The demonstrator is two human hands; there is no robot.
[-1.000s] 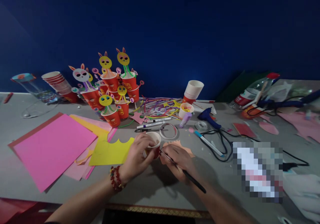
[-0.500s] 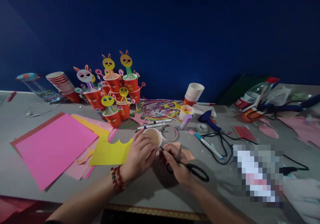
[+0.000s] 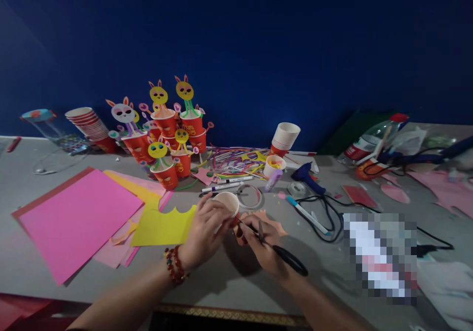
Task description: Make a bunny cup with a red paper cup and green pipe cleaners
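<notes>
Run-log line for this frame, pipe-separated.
left hand: holding paper cup | right hand: holding scissors, blade at cup | nearby: yellow paper, tape roll

A craft workspace, shown by a grey table [image 3: 218, 294] against a dark blue wall [image 3: 236, 60] and, clockwise from the wearer, pink paper [image 3: 81, 215] at 10 o'clock, red cups [image 3: 164, 125] bearing rabbit faces [image 3: 158, 95] at 11, coloured pipe cleaners [image 3: 236, 163] and markers [image 3: 220, 187] at 12, a blue glue gun [image 3: 308, 178] and black-handled scissors [image 3: 291, 260] at 1 o'clock.
</notes>
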